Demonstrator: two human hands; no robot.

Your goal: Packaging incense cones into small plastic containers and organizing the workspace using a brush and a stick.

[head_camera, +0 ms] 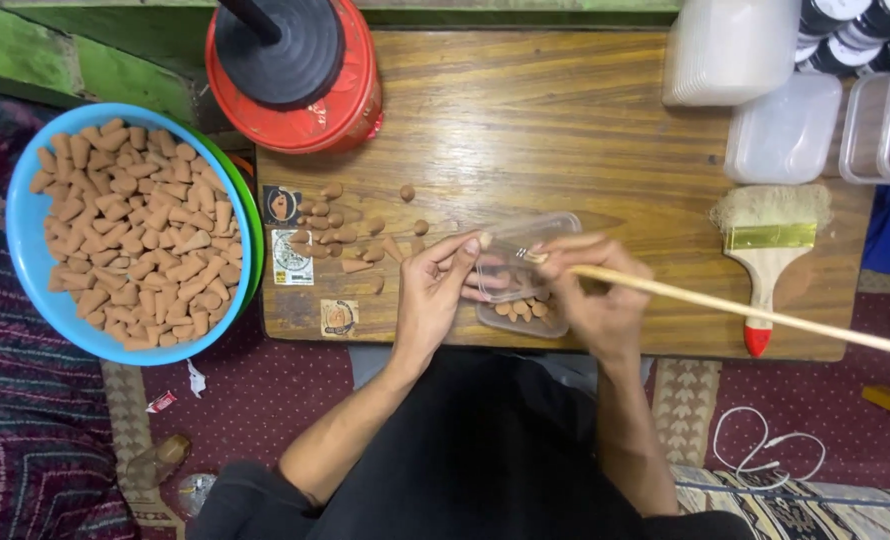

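Loose brown clay cones (pixel 350 232) scattered on wooden bench (pixel 565 120), blue bowl (pixel 27 240) of cones leftward. Left hand (pixel 430 295) pinching one cone above clear plastic box (pixel 523 275); right hand (pixel 595 295) gripping thin wooden stick (pixel 765 315) over it

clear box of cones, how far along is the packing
Done: a few brown cones already lie in the clear plastic box. In hand: the left hand pinches one cone over the box, while the right hand steadies it and holds a thin stick. Left: loose cones on the wooden board, and a blue bowl heaped full.
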